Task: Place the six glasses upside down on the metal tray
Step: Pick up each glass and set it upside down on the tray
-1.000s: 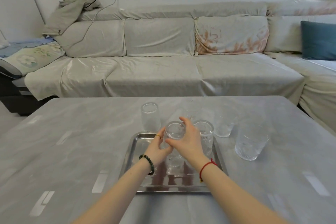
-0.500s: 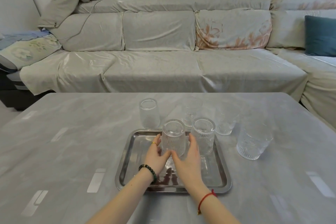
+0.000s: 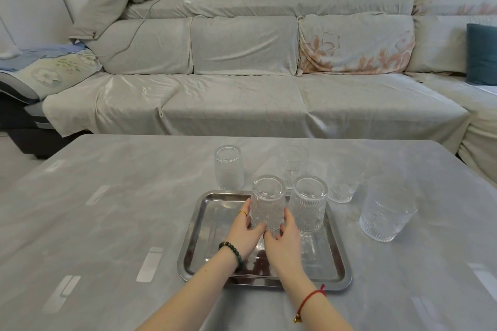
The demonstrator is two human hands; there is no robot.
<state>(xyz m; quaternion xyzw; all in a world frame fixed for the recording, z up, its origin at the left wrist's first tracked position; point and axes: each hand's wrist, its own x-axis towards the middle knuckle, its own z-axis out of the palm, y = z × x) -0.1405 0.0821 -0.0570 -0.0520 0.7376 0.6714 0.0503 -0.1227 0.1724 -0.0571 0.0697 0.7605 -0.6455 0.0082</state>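
Note:
A metal tray (image 3: 204, 244) lies on the grey table. Two ribbed glasses stand upside down on it. My left hand (image 3: 243, 235) and my right hand (image 3: 285, 240) both wrap the base of the left glass (image 3: 267, 200), which rests on the tray. The second upturned glass (image 3: 309, 203) stands just to its right, untouched. Beyond the tray stand a tall glass (image 3: 228, 168) and another tall glass (image 3: 293, 162). To the right of the tray are a short glass (image 3: 344, 183) and a wide tumbler (image 3: 386, 212).
The grey table (image 3: 107, 223) stretches wide to the left and right of the tray. A long covered sofa (image 3: 242, 94) runs behind the table's far edge, with a blue cushion (image 3: 481, 54) at the right.
Both hands lowered the upturned glass onto the tray beside the other one and slid down to its base. The view has tilted slightly.

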